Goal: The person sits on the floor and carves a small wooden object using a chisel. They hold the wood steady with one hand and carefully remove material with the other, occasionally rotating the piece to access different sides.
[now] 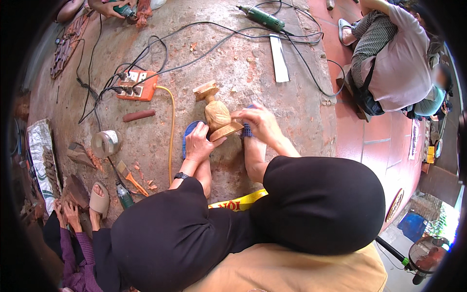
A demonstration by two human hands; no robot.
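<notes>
A pale wooden carving [217, 115] with a rounded, grooved body and a flat base stands on the floor between my feet. My left hand [198, 142] grips the base at its near left side, thumb along the edge. My right hand [260, 121] is at the carving's right side, fingers bent together and their tips close to the body. Whatever those fingers hold, if anything, is too small to make out. Blue slippers [190, 133] are on my feet, partly hidden by my hands.
An orange power strip [137, 86] with tangled black cables lies ahead left, near a reddish stick [139, 115]. A green rotary tool [262, 18] and white strip [279, 57] lie farther off. Left are a tape roll [106, 143] and brush [132, 178]. Other people sit around.
</notes>
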